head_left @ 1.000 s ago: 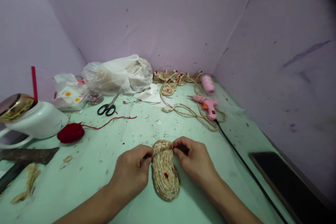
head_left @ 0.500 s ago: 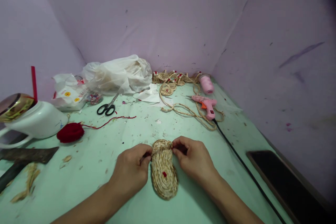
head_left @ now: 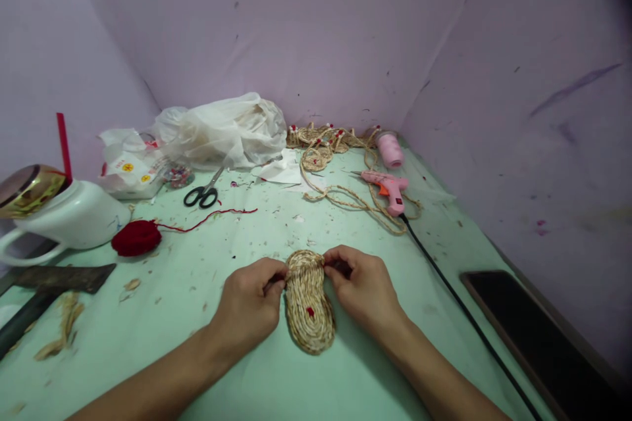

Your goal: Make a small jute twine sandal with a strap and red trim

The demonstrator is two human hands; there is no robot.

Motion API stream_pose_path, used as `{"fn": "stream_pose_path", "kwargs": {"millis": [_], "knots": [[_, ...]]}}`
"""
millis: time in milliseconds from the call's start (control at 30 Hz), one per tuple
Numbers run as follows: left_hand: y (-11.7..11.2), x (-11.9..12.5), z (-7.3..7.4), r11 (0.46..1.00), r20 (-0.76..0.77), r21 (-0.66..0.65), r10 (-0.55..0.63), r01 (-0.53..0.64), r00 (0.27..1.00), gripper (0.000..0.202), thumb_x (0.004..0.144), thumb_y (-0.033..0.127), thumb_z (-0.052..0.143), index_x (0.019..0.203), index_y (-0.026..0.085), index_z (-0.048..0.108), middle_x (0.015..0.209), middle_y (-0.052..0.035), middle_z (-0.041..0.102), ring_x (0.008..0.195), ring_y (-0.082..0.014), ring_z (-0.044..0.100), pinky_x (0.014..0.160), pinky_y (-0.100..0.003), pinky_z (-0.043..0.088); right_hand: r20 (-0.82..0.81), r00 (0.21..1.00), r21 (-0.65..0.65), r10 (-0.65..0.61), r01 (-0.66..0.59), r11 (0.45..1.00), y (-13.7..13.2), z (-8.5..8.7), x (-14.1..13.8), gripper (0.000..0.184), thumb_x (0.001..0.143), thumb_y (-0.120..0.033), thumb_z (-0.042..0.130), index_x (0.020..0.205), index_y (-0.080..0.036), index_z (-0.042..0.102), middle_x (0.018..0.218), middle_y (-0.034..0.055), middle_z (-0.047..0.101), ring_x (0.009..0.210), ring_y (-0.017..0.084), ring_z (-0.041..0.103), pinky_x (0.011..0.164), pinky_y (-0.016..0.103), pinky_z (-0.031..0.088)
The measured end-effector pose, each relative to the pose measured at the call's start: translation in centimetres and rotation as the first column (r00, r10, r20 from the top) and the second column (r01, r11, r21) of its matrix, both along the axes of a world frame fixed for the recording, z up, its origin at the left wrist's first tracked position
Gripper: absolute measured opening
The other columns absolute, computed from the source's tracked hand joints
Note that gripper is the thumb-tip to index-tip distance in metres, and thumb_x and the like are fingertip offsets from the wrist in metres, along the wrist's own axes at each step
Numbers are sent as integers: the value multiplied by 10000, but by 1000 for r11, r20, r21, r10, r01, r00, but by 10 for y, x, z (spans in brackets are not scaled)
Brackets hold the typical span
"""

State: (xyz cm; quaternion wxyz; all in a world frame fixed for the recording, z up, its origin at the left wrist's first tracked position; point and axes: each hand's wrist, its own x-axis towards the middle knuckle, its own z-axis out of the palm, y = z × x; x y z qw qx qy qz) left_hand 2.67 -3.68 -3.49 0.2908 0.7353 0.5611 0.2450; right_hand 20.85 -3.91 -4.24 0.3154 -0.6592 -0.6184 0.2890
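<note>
A small slipper of coiled straw rope (head_left: pixel 310 329) lies at the near middle of the table, with a band across its far end and a red spot in its sole. My left hand (head_left: pixel 251 296) pinches the left edge of the band between thumb and fingers. On the opposite side, my right hand (head_left: pixel 364 283) pinches the band's right edge, its fingertips pressed together. A pink glue gun (head_left: pixel 391 191) rests beyond my right hand, beside loose straw rope (head_left: pixel 340 197).
Left are a red yarn ball (head_left: pixel 137 238), a white mug (head_left: pixel 89 214), a hammer (head_left: pixel 64 278) and black-handled scissors (head_left: pixel 202 195). At the back sit a plastic bag (head_left: pixel 232 131), straw pieces (head_left: pixel 320 138) and a pink thread spool (head_left: pixel 390 150). A dark phone-like slab (head_left: pixel 523 335) lies right, near the glue gun's cord (head_left: pixel 459 309).
The whole view has shifted slightly, so the table's things appear a little higher. Both hands keep their pinch on the slipper's band.
</note>
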Motion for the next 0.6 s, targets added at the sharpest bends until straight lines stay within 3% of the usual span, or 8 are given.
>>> {"fn": "stream_pose_path", "kwargs": {"millis": [167, 400, 600], "knots": [[0, 0, -3, 1000, 45, 9, 22, -22, 999, 183, 742, 126, 471, 782, 210, 629, 746, 19, 658, 676, -126, 577, 632, -231, 429, -72, 997, 36, -31, 33, 999, 1, 0, -2, 150, 714, -181, 523, 785, -214, 650, 697, -3, 685, 598, 142, 603, 590, 243, 445], [5, 1, -1, 1000, -95, 2, -10, 10, 995, 180, 733, 129, 468, 777, 210, 622, 760, 5, 661, 698, -159, 572, 637, -264, 409, 54, 999, -21, 1, 0, 1000, 5, 0, 0, 160, 701, -166, 517, 768, -226, 649, 712, -3, 692, 664, 158, 615, 609, 241, 430], [4, -1, -2, 1000, -83, -6, -5, 5, 996, 198, 730, 120, 456, 782, 216, 621, 773, 3, 661, 720, -162, 576, 653, -262, 404, 95, 995, -6, 15, -14, 1000, 8, 3, -2, 172, 680, -137, 513, 745, -218, 651, 695, 6, 693, 648, 162, 614, 596, 238, 419]]}}
